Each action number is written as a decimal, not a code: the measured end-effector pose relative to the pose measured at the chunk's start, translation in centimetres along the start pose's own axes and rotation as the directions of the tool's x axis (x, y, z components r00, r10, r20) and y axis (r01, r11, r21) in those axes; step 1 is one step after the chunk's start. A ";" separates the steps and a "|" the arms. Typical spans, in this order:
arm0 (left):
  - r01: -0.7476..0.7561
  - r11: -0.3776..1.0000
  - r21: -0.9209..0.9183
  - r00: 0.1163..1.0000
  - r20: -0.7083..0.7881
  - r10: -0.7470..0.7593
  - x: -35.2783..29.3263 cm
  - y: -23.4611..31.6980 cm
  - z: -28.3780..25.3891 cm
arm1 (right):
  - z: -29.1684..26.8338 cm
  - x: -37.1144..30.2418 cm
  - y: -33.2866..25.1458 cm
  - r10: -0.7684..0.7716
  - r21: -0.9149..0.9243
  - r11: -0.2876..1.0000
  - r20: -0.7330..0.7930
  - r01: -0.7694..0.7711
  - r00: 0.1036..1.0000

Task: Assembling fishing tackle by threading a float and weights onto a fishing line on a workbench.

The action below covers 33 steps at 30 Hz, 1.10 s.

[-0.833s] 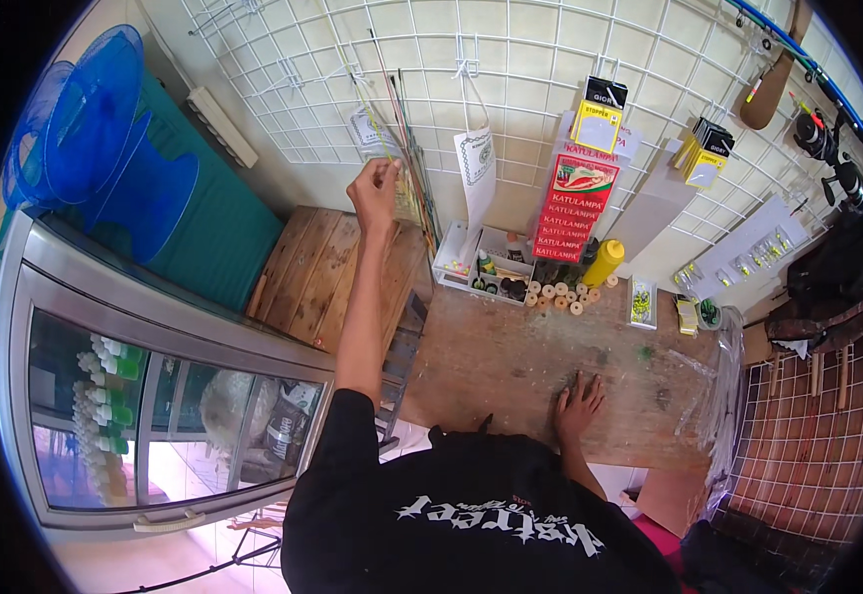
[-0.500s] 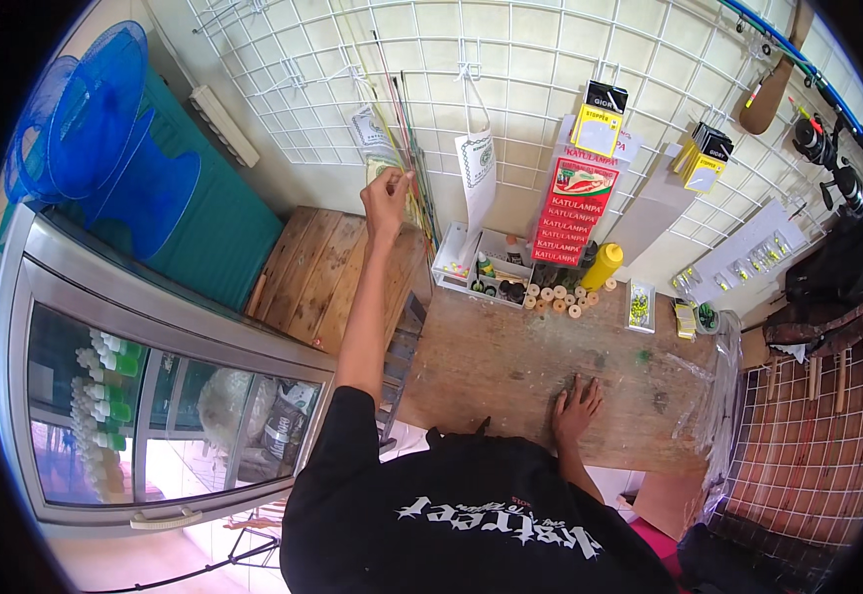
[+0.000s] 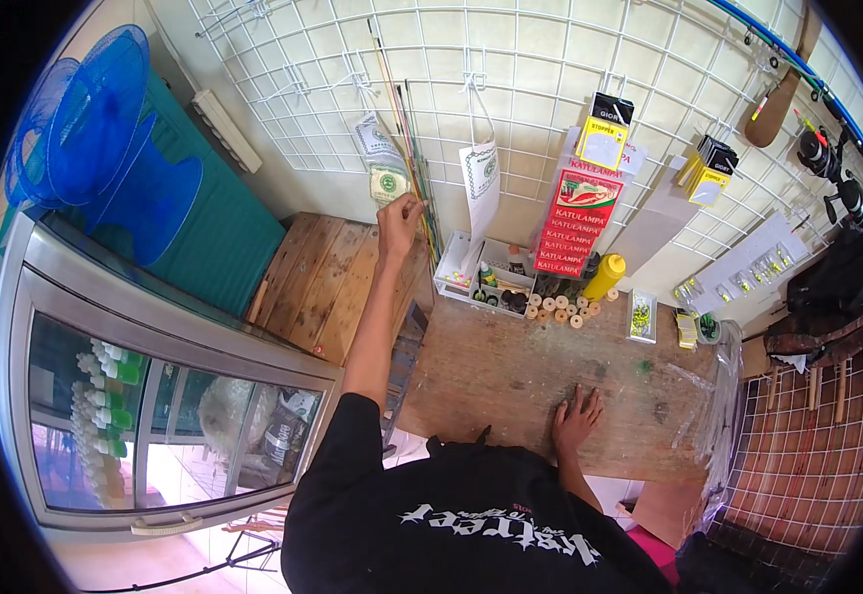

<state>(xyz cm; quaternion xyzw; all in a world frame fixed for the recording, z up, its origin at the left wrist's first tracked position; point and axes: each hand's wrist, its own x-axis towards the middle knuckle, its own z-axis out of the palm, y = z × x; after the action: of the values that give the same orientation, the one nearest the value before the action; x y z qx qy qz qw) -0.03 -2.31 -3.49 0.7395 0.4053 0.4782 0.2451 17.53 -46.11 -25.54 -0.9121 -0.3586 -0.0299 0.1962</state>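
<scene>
My left hand (image 3: 399,226) is raised in front of the white wall grid with its fingers closed in a pinch. Its fingertips are at the lower edge of a hanging strip of small printed packets (image 3: 382,156), white above and pale yellow-green below. Whether the pinch holds a packet I cannot make out. Thin coloured rods (image 3: 413,148) stand upright just beside those fingers. My right hand (image 3: 576,421) lies flat on the worn wooden table (image 3: 510,371), fingers spread, with nothing in it.
A white divided box (image 3: 486,292), wooden rings (image 3: 555,307) and a yellow squeeze bottle (image 3: 606,277) line the table's back. Red packets (image 3: 580,223) hang above. At left are a glass-fronted cabinet (image 3: 174,416) and blue nets (image 3: 104,129). Fishing reels (image 3: 837,173) hang at right.
My left hand has moved slightly down and right, uncovering more of the hanging packets. My right hand stays flat on the table. The view has shifted a little.
</scene>
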 end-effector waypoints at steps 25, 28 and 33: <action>0.077 0.996 0.046 0.984 0.155 -0.083 -2.5 -4.8 2.1 | -0.1 0.1 -0.1 -0.023 -0.019 1.000 -0.010 0.022 1.000; 0.069 0.995 0.071 0.984 0.159 -0.080 -2.6 -5.2 2.1 | -0.1 0.1 -0.3 -0.019 -0.016 1.000 -0.002 0.019 1.000; 0.138 0.984 0.117 0.967 0.199 -0.159 -2.9 -4.4 2.7 | -0.4 0.2 -0.3 -0.003 -0.010 1.000 0.006 0.003 1.000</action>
<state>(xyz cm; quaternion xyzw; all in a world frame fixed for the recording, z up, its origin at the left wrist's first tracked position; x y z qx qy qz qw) 0.17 -2.21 -9.41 0.7645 0.4557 0.3575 0.2830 17.51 -45.95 -25.07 -0.9127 -0.3604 -0.0291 0.1905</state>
